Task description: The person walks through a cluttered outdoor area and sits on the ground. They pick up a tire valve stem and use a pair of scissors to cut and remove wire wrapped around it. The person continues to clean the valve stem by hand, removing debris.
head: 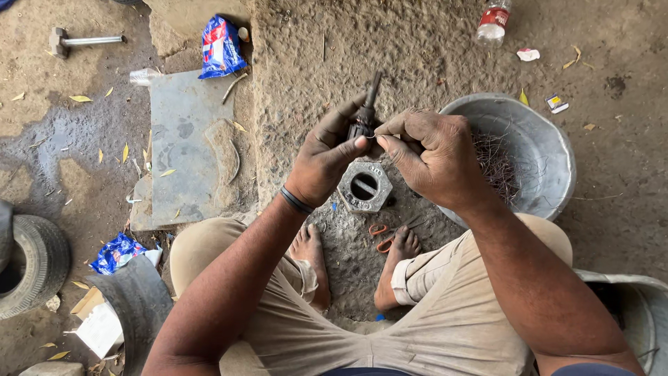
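My left hand (325, 157) grips a dark metal rotor with a shaft (367, 111), holding it upright over the ground. My right hand (428, 153) meets it from the right, thumb and forefinger pinching something thin at the rotor's side, likely a wire; it is too small to tell. Directly below the hands a hexagonal metal block (364, 186) with a round hole lies on the ground between my bare feet. A black band circles my left wrist.
A metal basin (539, 150) holding thin wire scraps stands at the right. Orange-handled scissors (381, 237) lie by my right foot. A hammer (80, 42), a plastic bottle (494, 21), blue wrappers, a flat slab (184, 143), a tyre (31, 261) and a second basin (637, 306) surround me.
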Available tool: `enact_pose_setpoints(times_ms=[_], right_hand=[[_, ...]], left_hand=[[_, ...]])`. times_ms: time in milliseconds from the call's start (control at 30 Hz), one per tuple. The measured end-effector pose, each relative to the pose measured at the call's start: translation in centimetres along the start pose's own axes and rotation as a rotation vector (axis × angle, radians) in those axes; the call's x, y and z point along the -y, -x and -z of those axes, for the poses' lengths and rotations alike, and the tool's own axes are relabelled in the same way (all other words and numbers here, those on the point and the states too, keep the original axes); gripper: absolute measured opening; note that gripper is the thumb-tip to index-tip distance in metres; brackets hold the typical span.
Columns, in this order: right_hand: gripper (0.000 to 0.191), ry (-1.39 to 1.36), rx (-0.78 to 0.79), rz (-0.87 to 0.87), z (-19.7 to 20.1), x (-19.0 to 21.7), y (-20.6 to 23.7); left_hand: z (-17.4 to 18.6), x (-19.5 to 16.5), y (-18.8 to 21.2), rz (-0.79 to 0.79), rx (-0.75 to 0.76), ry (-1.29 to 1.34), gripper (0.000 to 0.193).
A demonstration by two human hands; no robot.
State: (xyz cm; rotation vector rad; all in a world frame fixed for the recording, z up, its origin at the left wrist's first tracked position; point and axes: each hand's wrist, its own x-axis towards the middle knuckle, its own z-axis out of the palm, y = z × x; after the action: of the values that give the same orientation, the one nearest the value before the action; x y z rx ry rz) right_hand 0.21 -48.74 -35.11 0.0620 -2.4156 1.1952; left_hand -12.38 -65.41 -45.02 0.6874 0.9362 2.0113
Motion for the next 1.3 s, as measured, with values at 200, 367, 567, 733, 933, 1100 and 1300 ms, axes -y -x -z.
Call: enact_pose_setpoints(times_ms=[200,367,567,733,933,1100,1300], right_hand=[[0.008,0.162,0.169,0.115,-1.0,-0.4,0.6],[0.014,0.34,0.324,0.01,-2.6,-2.0,-0.3],[0.037,0.271,0.255,-0.067,-3.1,-2.5,-0.2],[0.023,-0.114,0.378,-0.721,-3.7,-2.1,-0.2],[0.017,-0.43,0.078,-0.211,-0.4,-3.6,0.2],[0.016,-0.214,0.025,-0.314,-0.8,-4.9,0.6],[0.025,-0.074,-0.01,-0.366,-0.3,-5.5,-0.3]], left_hand=[[1.1,-1.1,-1.1,-0.131,-0.213,0.274,0.065],[1.8,-2.5,-0.6,-0.159,-0.143,0.409,0.053],[0.0,-1.4,0.3,-0.075,-0.08,0.239,0.042],[-0.5,-2.4,-0.3,-0.063,-0.05,-0.116,0.046],[-0.8,-3.2,0.3,0.064,0.095,-0.766,0.053],[-0.7,-1.6,-0.1,-0.235,0.03,-0.812,0.041],[-0.9,-1.8,-0.9,0.09,-0.221,-0.506,0.031]])
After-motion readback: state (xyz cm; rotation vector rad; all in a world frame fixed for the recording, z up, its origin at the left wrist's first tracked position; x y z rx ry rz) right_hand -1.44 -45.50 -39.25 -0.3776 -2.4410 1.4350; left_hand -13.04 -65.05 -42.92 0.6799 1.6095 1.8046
